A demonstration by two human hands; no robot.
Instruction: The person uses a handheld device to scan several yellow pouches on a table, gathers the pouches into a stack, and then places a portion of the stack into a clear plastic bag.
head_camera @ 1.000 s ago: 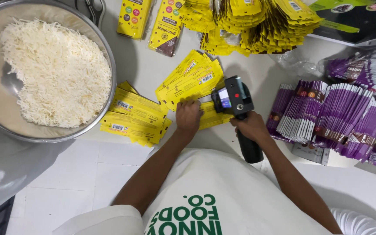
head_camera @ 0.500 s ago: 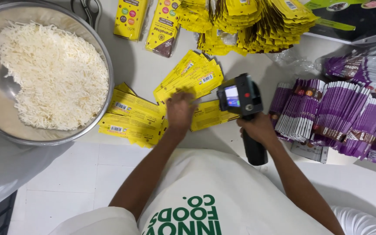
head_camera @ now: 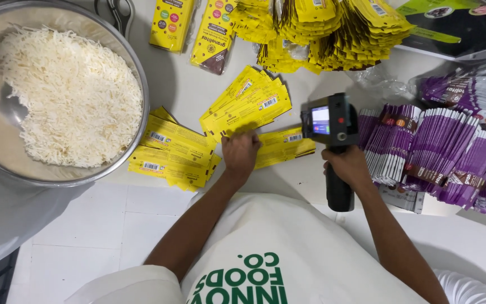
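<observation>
1. Pressing flat, the left hand (head_camera: pixel 240 153) lay open on a yellow pouch (head_camera: pixel 279 147) just left of the handheld printer (head_camera: pixel 333 141).
2. The right hand (head_camera: pixel 347 166) was clenched around that printer's black handle.
3. Purple pouches (head_camera: pixel 423 157) stood right of the printer; a steel bowl (head_camera: pixel 57 177) of white shreds sat far left.

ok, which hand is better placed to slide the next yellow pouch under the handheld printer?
Probably left. The left hand already rests flat on the yellow pouch beside the fanned yellow stack. The right hand is wrapped around the handheld printer.
</observation>
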